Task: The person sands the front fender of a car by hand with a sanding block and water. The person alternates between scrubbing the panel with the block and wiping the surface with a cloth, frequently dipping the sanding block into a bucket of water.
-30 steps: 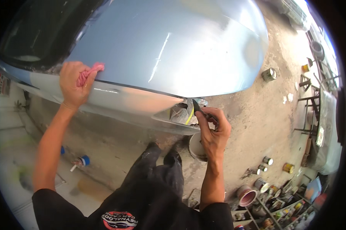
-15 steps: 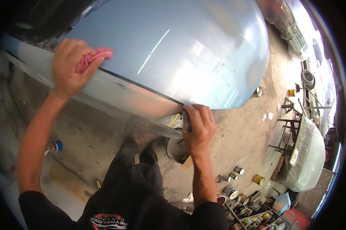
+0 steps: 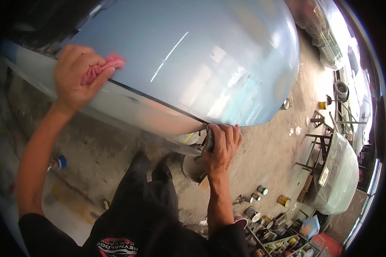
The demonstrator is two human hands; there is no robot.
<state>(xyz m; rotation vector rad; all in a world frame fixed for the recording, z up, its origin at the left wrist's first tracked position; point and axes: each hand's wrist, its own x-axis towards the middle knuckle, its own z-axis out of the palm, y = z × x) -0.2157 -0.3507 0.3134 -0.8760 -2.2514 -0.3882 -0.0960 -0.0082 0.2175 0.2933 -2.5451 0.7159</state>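
Pale blue glossy car body panel (image 3: 193, 60), curved and reflective, is filling the upper view above a concrete floor (image 3: 265, 158); the left hand (image 3: 75, 79) is pressing a crumpled pink rag (image 3: 103, 68) against it, fingers curled around the cloth. Right hand (image 3: 221, 147) is gripping a small dark tool (image 3: 209, 139) at the panel's lower edge, fingers pressed together. Step judged: wiping and edge work underway; the next move is calling for steady pressure along the dark seam.

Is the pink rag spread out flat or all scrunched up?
Scrunched up: the pink rag bunches in folds inside the left hand, pressed on the blue car panel.
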